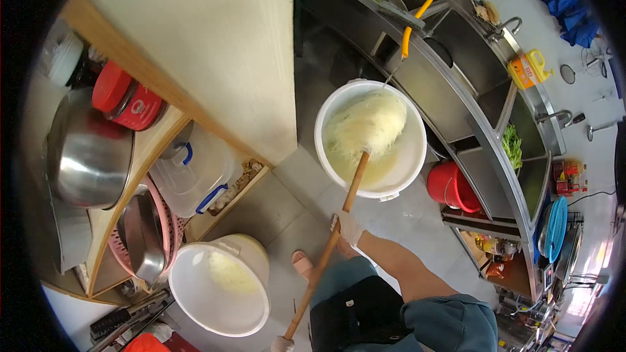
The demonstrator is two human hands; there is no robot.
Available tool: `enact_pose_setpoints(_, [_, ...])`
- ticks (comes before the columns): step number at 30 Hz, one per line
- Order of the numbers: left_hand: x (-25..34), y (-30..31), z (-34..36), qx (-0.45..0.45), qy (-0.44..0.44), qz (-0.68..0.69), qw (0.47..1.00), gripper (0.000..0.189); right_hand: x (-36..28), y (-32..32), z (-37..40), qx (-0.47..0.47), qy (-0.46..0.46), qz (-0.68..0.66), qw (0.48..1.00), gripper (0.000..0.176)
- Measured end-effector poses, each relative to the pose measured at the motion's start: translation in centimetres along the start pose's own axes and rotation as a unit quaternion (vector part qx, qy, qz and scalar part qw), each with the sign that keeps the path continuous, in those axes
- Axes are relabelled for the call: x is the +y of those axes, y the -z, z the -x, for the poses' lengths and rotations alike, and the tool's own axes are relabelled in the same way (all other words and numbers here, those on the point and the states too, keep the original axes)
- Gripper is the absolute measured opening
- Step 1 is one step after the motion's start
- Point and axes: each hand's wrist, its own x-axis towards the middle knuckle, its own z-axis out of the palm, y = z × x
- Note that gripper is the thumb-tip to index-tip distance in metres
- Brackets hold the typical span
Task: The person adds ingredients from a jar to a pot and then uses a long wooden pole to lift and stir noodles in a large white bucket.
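Grip: long brown wooden pole [321, 265] held by right hand [351, 229] and left hand [282, 345].
Pale stringy mass [370, 120]: in round white plastic tub [418, 168] beyond right hand.
Spill: could be caused by sharp levering.

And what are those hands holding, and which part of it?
A pole: the right hand grips it around the middle, and the left hand near the end away from the tub.
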Motion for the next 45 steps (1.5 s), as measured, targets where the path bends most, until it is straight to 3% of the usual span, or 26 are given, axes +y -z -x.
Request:
enact_pose_setpoints(6, [-6.8,-4.7,-4.8,-0.08,0.037,-0.019,0.996,0.024,3.7,1.4,-0.6,0.006,-0.014,0.004,1.0,0.012])
enact_pose_setpoints(9, [-8.7,-5.2,-4.1,-0.07,0.061,-0.115,0.989,0.025,3.8,0.7,2.3,-0.068,0.002,-0.013,0.998,0.016])
enact_pose_setpoints(11, [-11.9,-7.0,-4.8,-0.019,-0.02,-0.194,0.981,0.028,2.6,-1.3,5.3,0.074,0.013,0.043,0.996,0.012])
enact_pose_setpoints(14, [-10.2,-3.5,-0.4,0.029,-0.012,-0.1,0.995,0.021,2.3,-1.5,7.7,0.076,0.002,0.016,0.997,0.013])
enact_pose_setpoints(16, [-10.2,-3.2,1.3,0.044,0.019,-0.126,0.991,0.019,1.4,-1.9,9.8,0.062,-0.016,0.009,0.998,0.012])
enact_pose_setpoints(18, [-14.4,-4.9,0.9,-0.017,-0.17,-0.224,0.959,0.021,0.5,-2.3,11.7,0.046,-0.037,0.003,0.998,0.012])
enact_pose_setpoints(19, [-13.9,-4.9,1.7,-0.016,-0.17,-0.222,0.96,0.021,0.1,-2.5,12.3,0.04,-0.041,0.0,0.998,0.012])
enact_pose_setpoints(21, [-12.5,-4.4,4.4,0.114,-0.084,-0.122,0.982,0.012,-0.2,-2.9,12.6,0.031,-0.047,0.0,0.998,0.012])
enact_pose_setpoints(22, [-11.8,-3.8,5.8,0.174,-0.039,-0.071,0.981,0.019,-0.1,-2.9,12.6,0.028,-0.068,-0.001,0.997,0.011])
enact_pose_setpoints(27, [-8.8,1.6,10.1,0.103,0.038,-0.097,0.989,0.015,0.1,-3.8,14.2,0.042,-0.115,0.009,0.992,0.012])
enact_pose_setpoints(32, [-7.2,4.4,12.1,0.065,0.058,-0.105,0.991,0.016,-0.2,-4.1,17.3,-0.061,-0.083,-0.033,0.994,0.015])
enact_pose_setpoints(36, [-6.9,5.2,13.1,0.05,0.07,-0.107,0.991,0.021,1.2,-3.0,15.3,-0.069,-0.097,-0.025,0.993,0.015])
enact_pose_setpoints(39, [-6.7,5.5,14.2,0.066,0.097,-0.067,0.991,0.025,0.7,-3.1,17.2,-0.026,-0.114,-0.021,0.993,0.015])
enact_pose_setpoints(41, [-6.4,6.4,14.9,0.073,0.092,-0.052,0.992,0.023,0.5,-3.3,18.6,-0.108,-0.073,-0.034,0.991,0.016])
enact_pose_setpoints(43, [-7.1,6.2,14.8,0.073,0.101,-0.05,0.991,0.022,-1.2,-5.6,21.7,-0.073,-0.069,-0.018,0.995,0.016])
enact_pose_setpoints(45, [-9.3,4.2,14.6,0.177,0.084,-0.013,0.98,0.016,-1.8,-6.5,23.7,-0.032,-0.068,-0.002,0.997,0.017])
